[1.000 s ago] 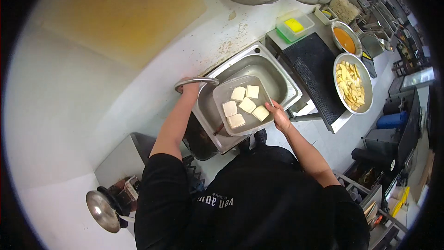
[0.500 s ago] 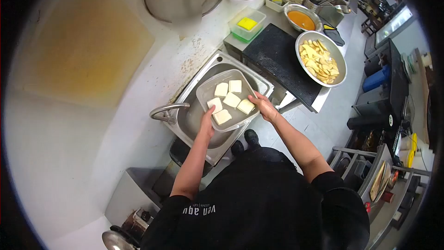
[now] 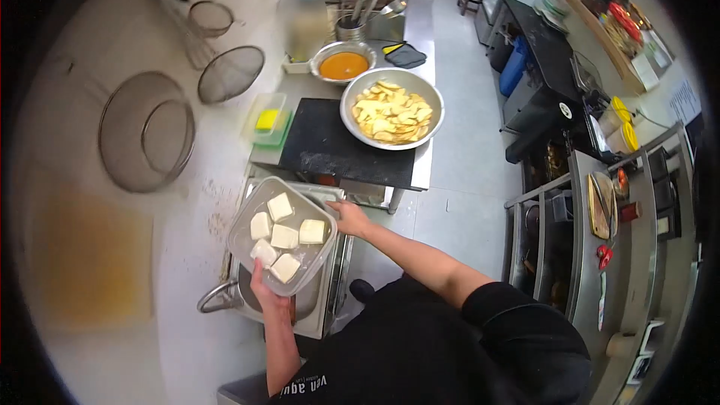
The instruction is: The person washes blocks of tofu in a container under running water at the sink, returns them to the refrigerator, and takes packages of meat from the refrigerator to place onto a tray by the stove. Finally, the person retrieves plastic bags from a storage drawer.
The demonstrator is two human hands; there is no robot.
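Both my hands hold a translucent plastic container (image 3: 241, 234) above the sink (image 3: 336, 285). Several pale, off-white square blocks (image 3: 284, 237) lie apart on its bottom; I cannot tell what food they are. My left hand (image 3: 271, 292) grips the near side, thumb over the rim beside one block. At the right side, my right hand (image 3: 349, 220) is closed on the rim, with some fingers hidden. The container is slightly tilted and covers much of the sink. Left of it, the curved faucet (image 3: 217, 297) stands at the sink's edge.
Ahead, a steel bowl of sliced, pale-yellow pieces (image 3: 394, 112) sits partly on a black mat (image 3: 322, 142). Behind it are a bowl of orange liquid (image 3: 343, 65) and a dark cloth (image 3: 405, 55). A tub with a yellow sponge (image 3: 267, 119) is at left. Strainers (image 3: 146, 131) hang on the wall.
The container has moved from over the basin toward the counter, still in both hands. My view has turned, so the counter and its bowls now appear straight ahead.
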